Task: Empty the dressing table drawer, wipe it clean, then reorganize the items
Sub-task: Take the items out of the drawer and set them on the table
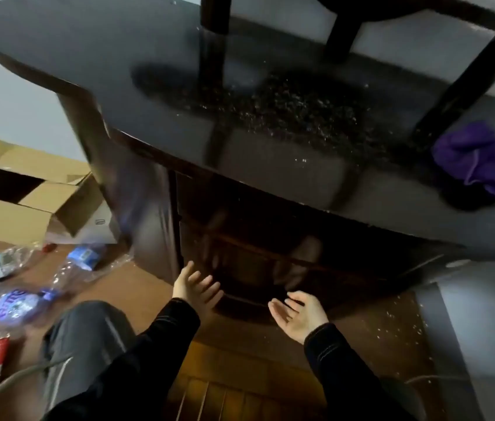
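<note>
Below glossy dark dressing table (155, 86): left hand (196, 288) & right hand (299, 314) empty, fingers relaxed; crumpled purple cloth (480, 161) on top.

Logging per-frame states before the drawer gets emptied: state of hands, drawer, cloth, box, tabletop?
left hand: open, empty, near the drawer front
right hand: open, empty
drawer: looks closed; dark and blurred
purple cloth: crumpled on tabletop
cardboard box: flaps open
tabletop: speckled with debris
</note>
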Demonstrator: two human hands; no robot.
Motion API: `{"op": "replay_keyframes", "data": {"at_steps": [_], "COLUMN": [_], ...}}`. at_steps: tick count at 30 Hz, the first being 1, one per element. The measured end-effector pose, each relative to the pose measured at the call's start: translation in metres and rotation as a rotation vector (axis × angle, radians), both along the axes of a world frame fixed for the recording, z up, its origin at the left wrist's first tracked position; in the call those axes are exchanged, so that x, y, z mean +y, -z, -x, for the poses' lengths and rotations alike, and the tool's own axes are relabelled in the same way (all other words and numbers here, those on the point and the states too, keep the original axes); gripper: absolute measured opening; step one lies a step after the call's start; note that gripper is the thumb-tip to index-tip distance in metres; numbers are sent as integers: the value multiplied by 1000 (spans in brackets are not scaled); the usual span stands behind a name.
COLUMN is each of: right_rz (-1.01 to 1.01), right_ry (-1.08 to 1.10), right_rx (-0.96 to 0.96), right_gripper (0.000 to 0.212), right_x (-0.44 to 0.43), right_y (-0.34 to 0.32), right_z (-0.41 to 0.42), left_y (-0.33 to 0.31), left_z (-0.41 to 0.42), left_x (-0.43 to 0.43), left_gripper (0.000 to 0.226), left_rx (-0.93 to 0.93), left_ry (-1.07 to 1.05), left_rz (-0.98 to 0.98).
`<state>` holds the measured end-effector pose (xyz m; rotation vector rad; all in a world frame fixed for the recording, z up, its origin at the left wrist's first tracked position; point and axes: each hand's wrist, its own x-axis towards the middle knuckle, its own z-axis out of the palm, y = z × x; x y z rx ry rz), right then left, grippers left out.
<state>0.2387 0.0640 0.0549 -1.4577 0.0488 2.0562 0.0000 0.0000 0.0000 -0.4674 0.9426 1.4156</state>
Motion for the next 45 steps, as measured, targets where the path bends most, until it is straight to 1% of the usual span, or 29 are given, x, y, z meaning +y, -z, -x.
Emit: {"op": "replay_keyframes", "data": {"at_steps": [2,5,8,12,16,21,24,25,26,27,28,29,30,31,32,33,34,35,36,37,39,40,42,45], "right_rz": [-46,-63,-90,-96,-84,-62,-48,-47,-62,-105,-194,-323,-503,-729,-963,-1185,-1389,-1568,-1689,-1734,-1678,-1646,-1667,-1683], "right_ry": [64,186,294,304,329,270,175,127,62,-27,-142,-265,-385,-503,-614,-697,-737,-762,-822,-938,-1200,-1296,-1349,-1301], "right_rx": [43,71,47,51,78,79,31,10,-17,-58,-121,-209,-313,-450,-638,-872,-1113,-1328,-1469,-1540,-1593,-1622,-1646,-1609], "right_gripper": [51,63,69,68,61,52,47,45,42,39,33,25,18,17,18,16,13,13,18,26,41,45,48,49], "right_x": [6,10,10,-1,-24,-59,-83,-90,-96,-103,-108,-112,-115,-115,-115,-112,-107,-100,-91,-82,-67,-61,-57,-58], "right_y": [3,4,5,8,13,19,10,5,0,-8,-17,-28,-39,-50,-59,-68,-75,-80,-84,-85,-84,-82,-77,-74], "right_z": [-5,-4,-2,-1,-9,-26,-34,-37,-40,-43,-45,-47,-48,-50,-52,-54,-55,-55,-54,-53,-50,-49,-48,-48], "left_y": [6,4,-3,-7,-3,-2,-16,-24,-34,-44,-55,-66,-78,-89,-99,-109,-116,-121,-124,-124,-122,-120,-117,-118], "left_z": [1,-1,-5,-10,-14,-13,-17,-19,-23,-26,-30,-32,-34,-34,-34,-33,-31,-29,-28,-28,-29,-30,-30,-29], "left_x": [5,14,21,20,1,-40,-66,-74,-81,-88,-95,-101,-106,-109,-109,-107,-101,-93,-84,-76,-63,-59,-54,-52], "left_gripper": [78,88,104,112,111,101,91,85,74,59,42,31,27,23,16,12,15,19,23,28,35,37,35,33], "left_rx": [6,-7,-22,12,48,60,178,253,369,530,729,967,1238,1513,1766,1991,2187,2342,2455,2519,2509,2495,2496,2474], "left_ry": [40,13,-26,-34,-3,57,91,86,75,68,76,107,172,261,340,394,429,468,533,628,822,880,898,908], "left_rz": [-68,-114,-86,-51,-16,38,117,144,163,156,108,11,-118,-255,-380,-484,-565,-623,-639,-624,-583,-575,-604,-661]}}
